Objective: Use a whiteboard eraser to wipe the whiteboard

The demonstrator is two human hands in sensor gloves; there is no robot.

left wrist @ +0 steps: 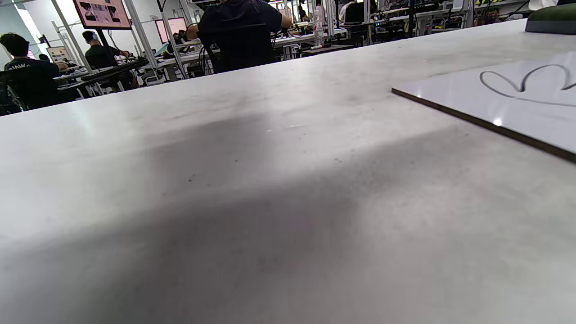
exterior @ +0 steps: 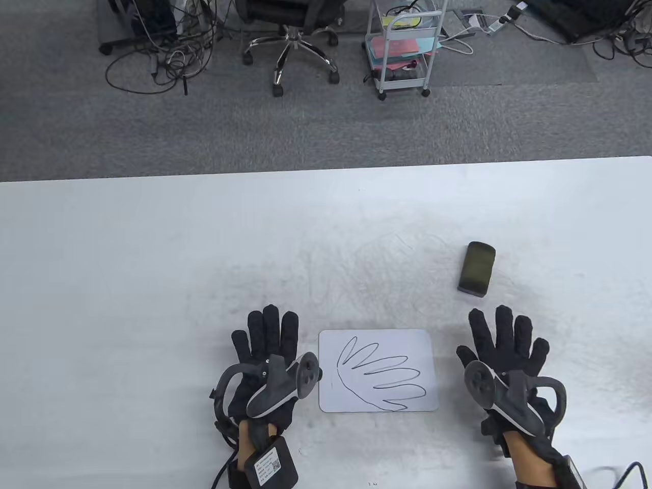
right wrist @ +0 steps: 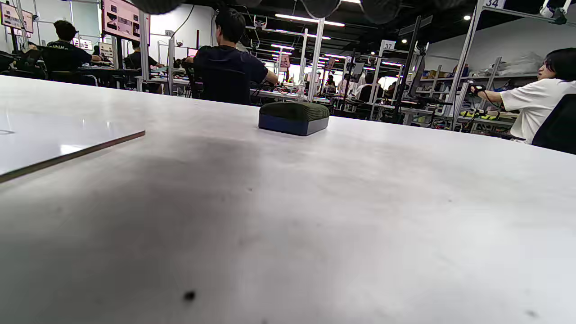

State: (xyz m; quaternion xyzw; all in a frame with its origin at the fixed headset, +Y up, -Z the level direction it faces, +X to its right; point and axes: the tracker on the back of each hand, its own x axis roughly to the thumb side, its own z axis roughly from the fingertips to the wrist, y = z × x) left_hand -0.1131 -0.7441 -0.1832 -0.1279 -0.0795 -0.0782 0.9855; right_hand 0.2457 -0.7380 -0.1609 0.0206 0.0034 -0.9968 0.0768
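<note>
A small whiteboard (exterior: 378, 370) with a black looping drawing lies flat on the white table near the front edge; its corner shows in the left wrist view (left wrist: 508, 103) and its edge in the right wrist view (right wrist: 58, 144). The eraser (exterior: 477, 268), dark felt side up, lies beyond and to the right of the board; it also shows in the right wrist view (right wrist: 293, 118). My left hand (exterior: 265, 336) rests flat and empty on the table left of the board, fingers spread. My right hand (exterior: 504, 338) rests flat and empty right of the board, just short of the eraser.
The white table (exterior: 153, 265) is smudged grey around the board. Beyond its far edge are an office chair (exterior: 293, 41), a small trolley (exterior: 405, 48) and cables on the carpet.
</note>
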